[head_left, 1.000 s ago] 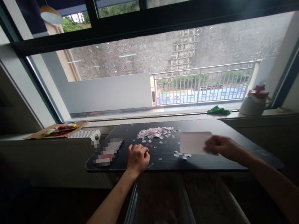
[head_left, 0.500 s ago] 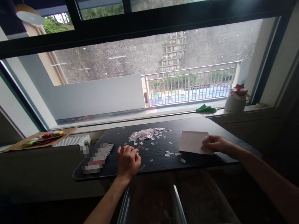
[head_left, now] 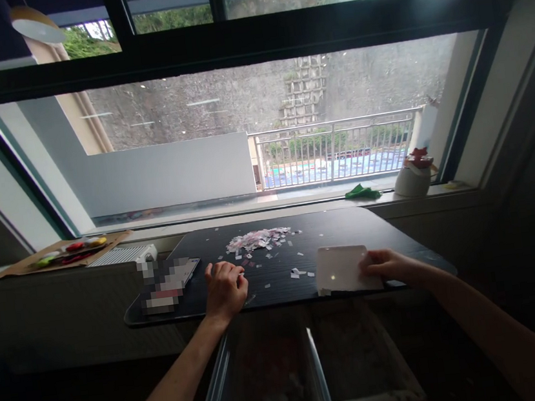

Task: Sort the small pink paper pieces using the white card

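Observation:
My right hand (head_left: 389,266) pinches the right end of a white rectangular plate with rounded corners (head_left: 338,268). Its lower edge is close to the near edge of the black table (head_left: 278,290), and a small scrap shows at its lower left corner. My left hand (head_left: 226,289) is at the table's near left part, fingers curled; what they hold, if anything, is hidden. Beyond the hands lies a heap of small pale paper scraps (head_left: 258,239), with loose bits around it. A few white scraps (head_left: 298,273) lie just left of the plate.
A phone (head_left: 174,285), partly blurred, lies left of my left hand. Below the table's front is a clear-walled bin (head_left: 321,376) with scraps inside. The windowsill bears a green cloth (head_left: 363,192), a white pot (head_left: 411,177) and brown paper (head_left: 19,262) with colourful items.
My right hand has turned the plate and drawn it toward the table's near edge, over where loose scraps lay. My left hand stays about where it was; the view has shifted slightly.

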Motion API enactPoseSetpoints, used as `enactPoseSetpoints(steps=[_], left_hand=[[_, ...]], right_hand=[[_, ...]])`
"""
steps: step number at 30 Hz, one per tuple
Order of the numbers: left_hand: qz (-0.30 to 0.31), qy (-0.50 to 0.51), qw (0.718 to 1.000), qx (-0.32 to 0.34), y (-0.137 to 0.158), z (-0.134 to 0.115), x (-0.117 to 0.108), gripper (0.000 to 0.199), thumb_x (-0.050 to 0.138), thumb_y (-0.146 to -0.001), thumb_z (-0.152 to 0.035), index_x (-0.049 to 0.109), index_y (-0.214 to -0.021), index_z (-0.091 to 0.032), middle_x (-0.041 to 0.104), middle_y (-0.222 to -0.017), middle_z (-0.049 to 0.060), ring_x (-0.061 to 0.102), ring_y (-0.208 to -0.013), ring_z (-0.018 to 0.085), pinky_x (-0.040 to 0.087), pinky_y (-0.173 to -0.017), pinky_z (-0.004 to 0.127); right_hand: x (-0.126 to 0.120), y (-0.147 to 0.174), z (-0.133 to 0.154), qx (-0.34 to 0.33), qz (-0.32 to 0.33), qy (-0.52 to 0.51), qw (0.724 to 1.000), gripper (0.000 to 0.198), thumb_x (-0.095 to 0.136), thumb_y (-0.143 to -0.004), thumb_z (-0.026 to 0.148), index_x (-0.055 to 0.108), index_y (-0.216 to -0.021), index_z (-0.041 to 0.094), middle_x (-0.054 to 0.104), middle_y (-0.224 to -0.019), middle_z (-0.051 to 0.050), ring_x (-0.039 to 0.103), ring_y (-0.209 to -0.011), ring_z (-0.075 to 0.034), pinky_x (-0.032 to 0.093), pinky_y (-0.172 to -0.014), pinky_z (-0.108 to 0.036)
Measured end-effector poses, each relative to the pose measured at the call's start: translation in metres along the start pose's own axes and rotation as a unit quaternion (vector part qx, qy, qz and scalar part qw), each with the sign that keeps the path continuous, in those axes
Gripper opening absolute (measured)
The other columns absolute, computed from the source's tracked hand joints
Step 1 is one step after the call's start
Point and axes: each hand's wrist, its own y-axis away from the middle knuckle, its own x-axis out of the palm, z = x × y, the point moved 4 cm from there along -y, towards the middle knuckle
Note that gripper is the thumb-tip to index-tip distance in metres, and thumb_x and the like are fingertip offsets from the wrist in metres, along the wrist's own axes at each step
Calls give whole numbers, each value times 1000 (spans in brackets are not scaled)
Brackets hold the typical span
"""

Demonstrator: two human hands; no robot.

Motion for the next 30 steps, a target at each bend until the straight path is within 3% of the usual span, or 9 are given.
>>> enactPoseSetpoints(steps=[8,16,23,30], left_hand=[[0,-4,1000,-4,0,0,0,19,47,-77,-19,65,-78,-21,65,-83,6,54,-94,25,27,-102,51],[-2,-3,1000,-4,0,1,1,19,46,-77,-18,65,-79,-20,65,-83,6,54,-94,25,26,-102,51],[0,2,1000,-6,0,0,1,19,46,-77,-18,65,-80,-20,64,-83,6,54,-95,25,26,-102,51],[-5,2,1000,-5,1,0,1,19,46,-77,-17,65,-79,-20,64,-83,6,54,-95,25,26,-102,51]], right_hand=[[-9,11,2,2,-1,-16,1000,24,73,-48,28,63,-67,17,67,-63,1,61,-58,-14,46,-55,-25],[-3,-28,-2,-26,-117,-26,992,18,72,-52,23,63,-67,17,68,-62,-1,63,-59,-16,49,-55,-26],[12,-17,4,20,2,3,1000,19,71,-51,22,62,-67,16,64,-58,3,56,-51,-9,39,-46,-20],[12,-8,4,25,42,5,999,20,72,-53,25,61,-67,16,62,-60,3,54,-54,-8,39,-50,-19]])
